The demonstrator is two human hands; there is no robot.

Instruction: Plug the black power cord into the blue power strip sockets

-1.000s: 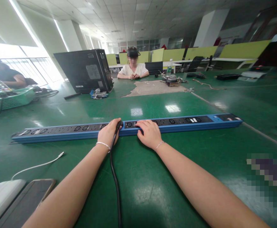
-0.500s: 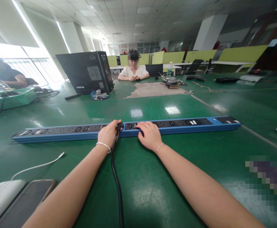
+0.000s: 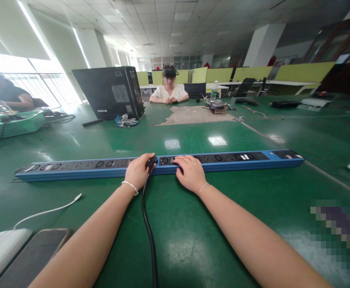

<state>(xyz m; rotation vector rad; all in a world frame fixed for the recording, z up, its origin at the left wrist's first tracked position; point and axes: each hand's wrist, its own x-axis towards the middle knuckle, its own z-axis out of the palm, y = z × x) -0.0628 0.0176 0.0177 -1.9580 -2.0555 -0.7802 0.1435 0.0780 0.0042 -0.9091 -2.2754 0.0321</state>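
Observation:
A long blue power strip (image 3: 237, 164) with black socket panels lies across the green table. At its middle, my left hand (image 3: 136, 172) is closed around the black plug (image 3: 153, 161) of a power cord (image 3: 150, 232). The plug sits against the strip's top; whether it is fully in a socket is hidden. The cord runs down toward me. Just to the right, my right hand (image 3: 192, 173) grips the strip, fingers over the top and thumb at the near side.
A phone (image 3: 32, 260), a white charger (image 3: 5, 250) and its cable (image 3: 51, 209) lie at the lower left. Farther back stand a black computer case (image 3: 109, 92), gloves (image 3: 127, 121) and a green basket (image 3: 15, 127). A person (image 3: 169, 90) sits across the table.
Both hands hold nearly the same places on the strip and plug. The view has shifted very slightly; nothing else has visibly moved.

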